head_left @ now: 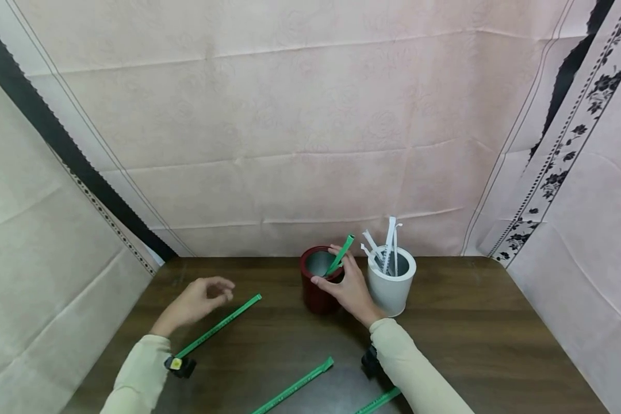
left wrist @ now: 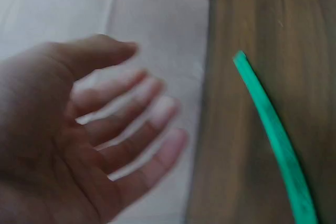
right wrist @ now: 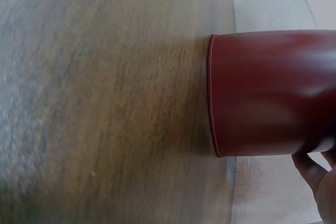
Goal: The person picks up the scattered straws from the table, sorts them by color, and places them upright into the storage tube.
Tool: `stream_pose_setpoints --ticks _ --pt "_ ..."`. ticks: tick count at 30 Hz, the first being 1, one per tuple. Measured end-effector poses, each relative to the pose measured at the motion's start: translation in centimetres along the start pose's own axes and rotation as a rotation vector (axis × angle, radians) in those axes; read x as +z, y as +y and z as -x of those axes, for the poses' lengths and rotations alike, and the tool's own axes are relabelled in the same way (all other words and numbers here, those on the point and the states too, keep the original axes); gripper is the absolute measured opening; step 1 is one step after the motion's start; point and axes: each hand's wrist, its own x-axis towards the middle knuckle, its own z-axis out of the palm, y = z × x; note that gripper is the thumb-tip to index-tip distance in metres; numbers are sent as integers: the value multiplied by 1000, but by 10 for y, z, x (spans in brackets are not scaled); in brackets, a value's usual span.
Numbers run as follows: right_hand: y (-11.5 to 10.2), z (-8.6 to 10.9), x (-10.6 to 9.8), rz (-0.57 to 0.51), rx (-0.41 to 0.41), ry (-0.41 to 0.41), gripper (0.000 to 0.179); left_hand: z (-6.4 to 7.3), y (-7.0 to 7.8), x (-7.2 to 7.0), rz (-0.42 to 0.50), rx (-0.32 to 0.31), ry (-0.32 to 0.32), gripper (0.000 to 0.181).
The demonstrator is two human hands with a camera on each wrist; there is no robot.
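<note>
A dark red cup [head_left: 318, 293] stands on the wooden table with a green strip [head_left: 340, 255] leaning in its mouth. My right hand [head_left: 354, 290] holds this cup at its right side, thumb across the front and fingers by the rim beside the strip. In the right wrist view the cup [right wrist: 273, 93] looks sideways, with a bit of the hand [right wrist: 323, 182] against its wall. My left hand [head_left: 199, 302], fingers loosely bent and holding nothing, hovers near another green strip [head_left: 219, 326]. The left wrist view shows that hand [left wrist: 105, 124] blurred, apart from the strip [left wrist: 275, 137].
A white cup [head_left: 390, 290] holding several white strips [head_left: 389, 244] stands right of the red one. Two more green strips lie near the front, one in the middle [head_left: 295, 386], one by the right forearm [head_left: 378, 401]. Pale cloth [head_left: 290, 126] hangs behind the table.
</note>
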Motion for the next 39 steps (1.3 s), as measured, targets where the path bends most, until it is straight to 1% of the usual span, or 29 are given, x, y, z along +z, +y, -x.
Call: stream_pose_setpoints --ticks 2,4,6,9,11,14,18,20,21,22,24,26,28,29,32,34,37,39 --pt "1 1 0 3 -5 -1 80 5 -18 -2 12 -41 -73 26" --pt "1 1 -1 3 -10 3 80 9 -33 3 5 -99 -109 25" --pt "1 1 0 4 -11 2 80 13 -44 10 -37 -144 -103 21" --pt "1 0 0 1 -14 -2 80 17 -52 23 -110 -193 -52 15" --pt "2 -1 0 4 -18 -5 80 18 -52 31 -144 -212 -25 13" --pt "1 -1 0 2 -19 -3 80 17 -49 40 -169 -222 -9 11" --pt "-1 -2 0 2 -22 -8 80 14 -41 44 -225 -205 -15 10" --pt "-1 -2 0 2 -17 -12 81 12 -36 45 -255 -191 -8 8" --pt "-2 -2 0 1 -13 -14 81 10 -33 45 -255 -180 0 8" --pt "-2 -2 0 2 -5 -13 81 8 -28 45 -248 -169 9 8" --pt "-2 -1 -1 0 6 -12 81 1 -16 43 -226 -128 43 10" --pt "-2 -1 -1 -8 11 -13 81 -5 1 37 -179 -76 93 12" --pt "-2 0 -1 -7 13 -10 80 -11 23 29 -128 -1 156 14" --pt "-2 0 -1 -9 11 -9 80 -14 35 25 -106 48 189 15" --pt "-2 1 -1 -7 15 -9 79 -22 72 11 -36 180 282 16" --pt "-2 1 -1 -8 22 -10 79 -27 97 4 17 252 343 20" --pt "-2 1 -1 -12 33 -10 80 -38 130 -5 90 325 435 25" --pt "-3 1 -1 -11 40 -9 80 -47 147 -9 141 356 485 26"
